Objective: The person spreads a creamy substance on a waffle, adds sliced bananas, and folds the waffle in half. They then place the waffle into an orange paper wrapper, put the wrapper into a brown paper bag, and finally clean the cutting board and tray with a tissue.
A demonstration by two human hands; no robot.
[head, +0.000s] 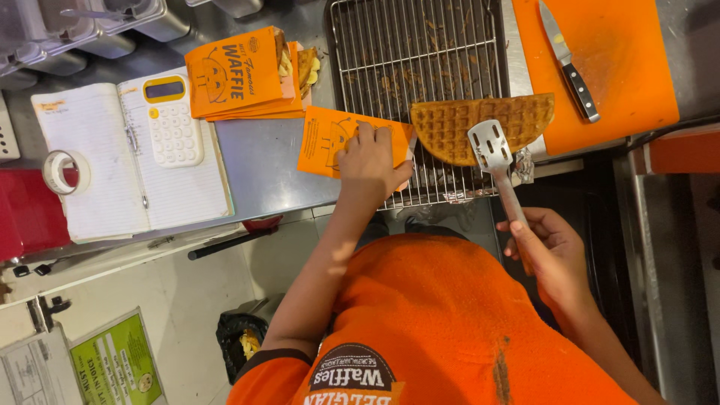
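Waffle, folded, rests on slotted spatula gripped by right hand; left hand fingers pinch orange paper sleeve, interior hidden.

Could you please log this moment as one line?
left hand: holds orange paper sleeve | right hand: holds slotted spatula on folded waffle | wire rack
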